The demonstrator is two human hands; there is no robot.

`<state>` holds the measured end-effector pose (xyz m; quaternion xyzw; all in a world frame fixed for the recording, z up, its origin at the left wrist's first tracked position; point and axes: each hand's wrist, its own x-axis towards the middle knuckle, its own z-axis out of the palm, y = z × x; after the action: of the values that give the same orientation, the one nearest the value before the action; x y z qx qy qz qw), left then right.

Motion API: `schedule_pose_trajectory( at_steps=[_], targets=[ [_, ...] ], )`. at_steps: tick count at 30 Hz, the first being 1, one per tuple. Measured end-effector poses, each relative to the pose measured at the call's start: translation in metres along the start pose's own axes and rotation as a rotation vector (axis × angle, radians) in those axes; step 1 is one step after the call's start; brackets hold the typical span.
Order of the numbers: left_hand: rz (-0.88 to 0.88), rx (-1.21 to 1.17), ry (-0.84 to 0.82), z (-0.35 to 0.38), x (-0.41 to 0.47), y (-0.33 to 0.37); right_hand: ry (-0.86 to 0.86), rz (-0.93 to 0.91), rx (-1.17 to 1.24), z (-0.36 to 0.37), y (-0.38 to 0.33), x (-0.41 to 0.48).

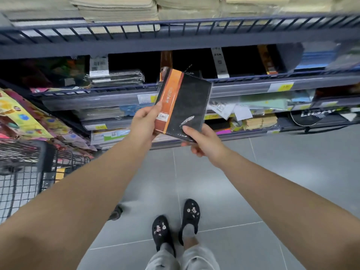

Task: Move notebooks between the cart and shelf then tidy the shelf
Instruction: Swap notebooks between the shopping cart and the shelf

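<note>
A black notebook (185, 106) with an orange and brown spine band, wrapped in clear plastic, is held up in front of the shelf (253, 83). My left hand (145, 123) grips its left spine edge, thumb on the cover. At its lower right corner my right hand (204, 142) pinches it, thumb on top. Both arms reach forward. A short stack of dark wrapped notebooks (116, 77) lies on the middle shelf to the left. More orange-spined notebooks (266, 59) stand further right on that shelf. The wire cart (25, 172) stands at the lower left.
Beige folded stacks (116, 8) fill the top shelf behind a wire rail. Lower shelves hold coloured paper pads and envelopes (263, 103). Bright packaged items (29, 117) hang at the left above the cart. My feet in black clogs (175, 223) stand on grey floor tiles.
</note>
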<state>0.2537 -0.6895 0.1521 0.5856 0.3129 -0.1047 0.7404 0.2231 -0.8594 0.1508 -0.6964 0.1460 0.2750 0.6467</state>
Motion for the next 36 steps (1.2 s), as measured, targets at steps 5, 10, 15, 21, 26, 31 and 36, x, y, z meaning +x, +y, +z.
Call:
schedule_pose_trajectory(
  at_steps=[5, 10, 15, 21, 26, 31, 36],
  targets=[
    [0.005, 0.013, 0.019, 0.015, 0.012, 0.009, -0.064, -0.095, 0.054, -0.014, -0.018, 0.007],
    [-0.052, 0.188, 0.151, 0.006, 0.041, 0.008, -0.045, -0.072, 0.026, -0.024, -0.052, 0.045],
    [0.108, 0.762, 0.174, -0.001, 0.074, -0.004, 0.078, -0.049, 0.260, -0.029, -0.069, 0.085],
    [0.067, 1.033, 0.152, 0.005, 0.101, -0.008, 0.222, -0.143, 0.287, -0.022, -0.061, 0.113],
    [0.051, 1.004, 0.135, 0.004, 0.113, -0.008, 0.326, -0.155, 0.147, -0.026, -0.065, 0.126],
    [0.067, 1.004, 0.114, -0.003, 0.095, -0.012, 0.353, -0.059, 0.086, -0.026, -0.067, 0.115],
    [0.083, 1.114, 0.063, -0.027, 0.054, -0.008, 0.095, -0.027, -0.235, -0.011, -0.057, 0.081]
  ],
)
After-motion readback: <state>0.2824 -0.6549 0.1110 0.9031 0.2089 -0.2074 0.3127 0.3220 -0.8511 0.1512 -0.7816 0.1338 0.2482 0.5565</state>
